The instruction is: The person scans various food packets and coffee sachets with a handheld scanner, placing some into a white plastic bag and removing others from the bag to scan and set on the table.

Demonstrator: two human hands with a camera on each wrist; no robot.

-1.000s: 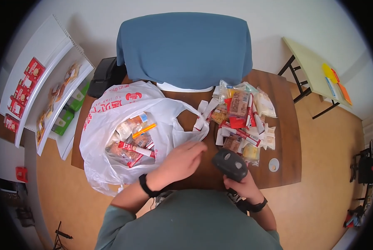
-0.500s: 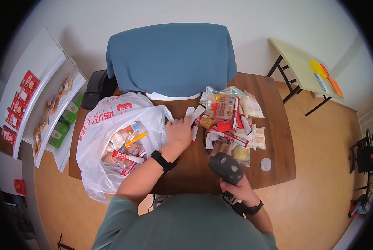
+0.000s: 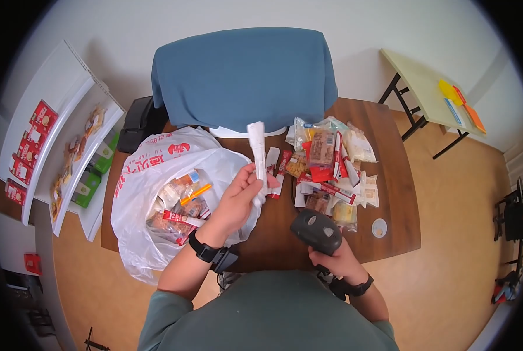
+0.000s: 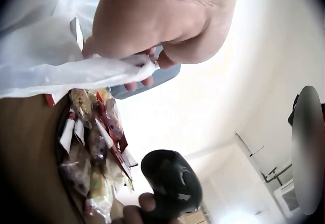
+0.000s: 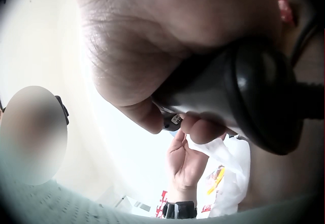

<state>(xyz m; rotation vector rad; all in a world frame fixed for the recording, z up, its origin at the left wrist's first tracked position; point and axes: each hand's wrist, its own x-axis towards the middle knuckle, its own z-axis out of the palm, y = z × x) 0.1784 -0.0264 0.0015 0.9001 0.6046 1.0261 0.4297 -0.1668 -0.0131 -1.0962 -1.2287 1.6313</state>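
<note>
My left hand (image 3: 236,199) pinches a gathered handle (image 3: 257,149) of the white plastic bag (image 3: 133,234), and the white strip stands up above the fingers. In the left wrist view the same white plastic (image 4: 91,74) stretches away from the fingertips. Inside the bag's opening lie wrapped snacks, a red and white stick packet (image 3: 179,217) and an orange strip (image 3: 196,194). My right hand (image 3: 342,263) grips a dark handheld barcode scanner (image 3: 316,231) by its handle; its head points toward the pile of packaged snacks (image 3: 325,158).
Red and white stick packets (image 3: 278,174) lie between bag and pile. A small round white disc (image 3: 379,228) sits on the brown table (image 3: 397,193). Behind stands something covered by a blue cloth (image 3: 244,76), beside a black device (image 3: 141,126). Stocked shelves (image 3: 77,105) rise at left.
My left hand reached forward past the bag's right side, then came back slightly with the bag handle pinched and raised. The right hand keeps the scanner in nearly the same place.
</note>
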